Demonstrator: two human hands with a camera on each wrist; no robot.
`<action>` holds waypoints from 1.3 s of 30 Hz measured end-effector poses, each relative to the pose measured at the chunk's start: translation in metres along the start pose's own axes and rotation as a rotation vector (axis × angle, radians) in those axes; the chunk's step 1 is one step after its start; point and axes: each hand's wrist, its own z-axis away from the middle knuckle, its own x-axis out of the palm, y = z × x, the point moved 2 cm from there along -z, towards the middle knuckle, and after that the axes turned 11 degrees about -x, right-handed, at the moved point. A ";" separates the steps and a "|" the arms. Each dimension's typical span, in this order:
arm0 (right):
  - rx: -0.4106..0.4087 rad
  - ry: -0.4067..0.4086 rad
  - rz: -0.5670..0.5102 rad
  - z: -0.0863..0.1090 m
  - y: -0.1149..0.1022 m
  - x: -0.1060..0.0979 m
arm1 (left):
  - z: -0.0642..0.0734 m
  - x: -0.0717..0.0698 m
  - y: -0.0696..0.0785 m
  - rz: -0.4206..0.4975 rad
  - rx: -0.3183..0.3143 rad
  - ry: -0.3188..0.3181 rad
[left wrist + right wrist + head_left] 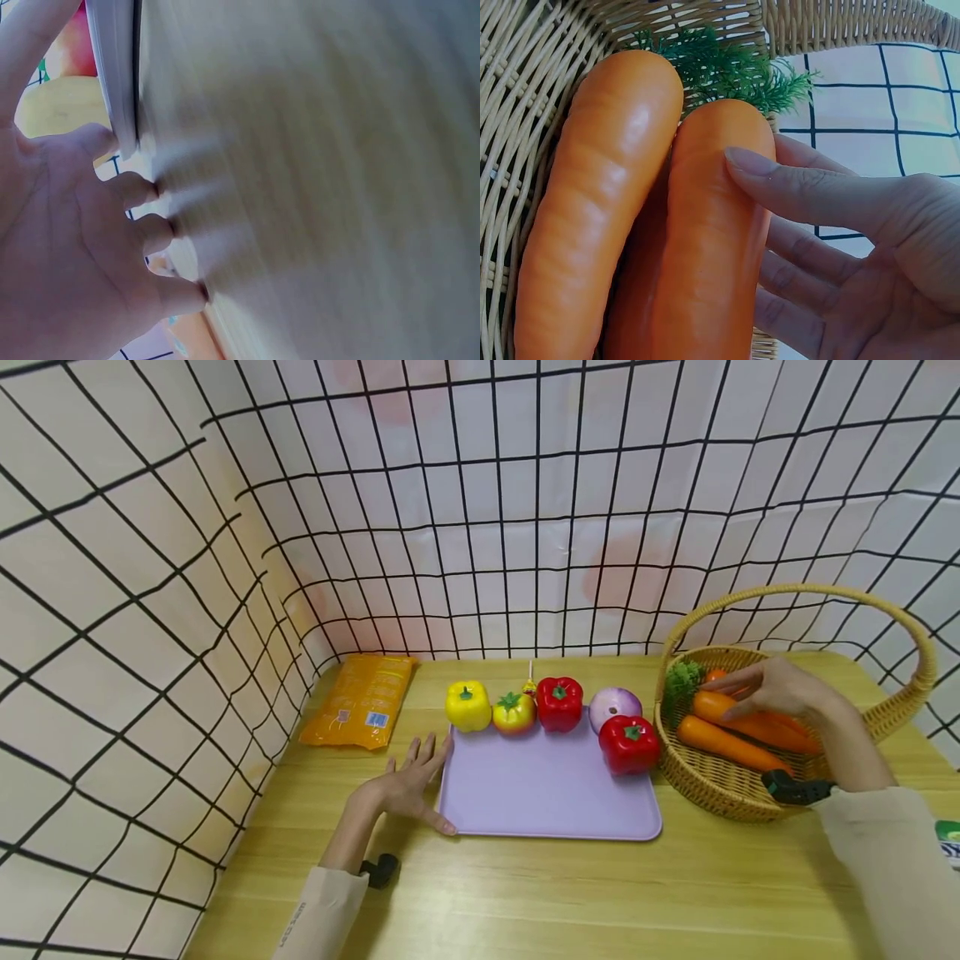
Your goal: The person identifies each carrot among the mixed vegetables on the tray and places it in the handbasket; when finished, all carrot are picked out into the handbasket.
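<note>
My right hand (783, 689) reaches into a wicker basket (720, 802) at the right. Its thumb lies on top of an orange carrot (712, 225), with the fingers along the carrot's other side. Another carrot (592, 217) lies beside it, and green leaves (735, 71) show at their far ends. My left hand (408, 785) is spread at the left edge of a lavender tray (547, 793), its thumb by the near corner. In the left wrist view the fingertips rest on the table and the index finger is at the tray's rim.
Along the tray's far side sit a yellow pepper (468, 707), a yellow-red tomato (514, 714), a red pepper (559, 703) and a purple onion (613, 706). Another red pepper (630, 745) is at its right edge. An orange packet (363, 702) lies back left. The basket's handle (802, 589) arches high.
</note>
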 end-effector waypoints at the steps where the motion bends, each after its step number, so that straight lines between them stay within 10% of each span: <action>1: -0.004 -0.005 0.003 0.000 0.000 0.000 | 0.000 0.000 0.000 -0.001 -0.001 -0.001; 30: -0.041 -0.090 0.032 -0.009 0.004 0.016 | -0.003 0.000 -0.001 0.004 0.000 0.001; 39: -0.006 -0.171 -0.135 -0.010 0.009 0.024 | 0.001 0.001 0.000 0.008 0.009 0.002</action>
